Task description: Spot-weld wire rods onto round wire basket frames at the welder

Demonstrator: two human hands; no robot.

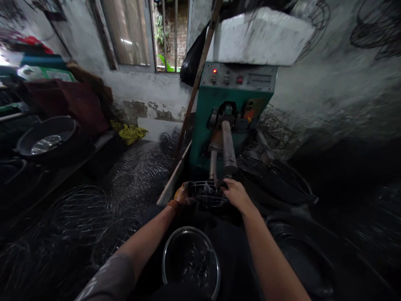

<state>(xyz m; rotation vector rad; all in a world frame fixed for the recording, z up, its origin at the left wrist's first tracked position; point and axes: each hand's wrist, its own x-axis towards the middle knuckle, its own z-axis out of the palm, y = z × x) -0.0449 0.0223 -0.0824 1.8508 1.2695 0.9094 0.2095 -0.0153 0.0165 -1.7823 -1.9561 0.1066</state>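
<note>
Between my hands is a small round wire basket (pixel 209 201), held under the arms of a green spot welding machine (pixel 200 108). My left hand (pixel 184 195), partly covered by something orange, is closed on the basket's left side. My right hand (pixel 234 192) pinches its right rim, close to the lower tip of the machine's thick grey arm (pixel 229 150). Whether the wire touches the tip I cannot tell. Below the hands, a round metal bowl (pixel 191 230) holds several small shiny metal pieces, too blurred to name.
Piles of wire baskets (pixel 78 213) cover the floor on the left. A dark round pan (pixel 294 251) lies at the lower right. A wooden pole (pixel 196 88) leans beside the machine, and a white foam box (pixel 260 37) sits on top. Black tubs (pixel 46 125) stand at the left.
</note>
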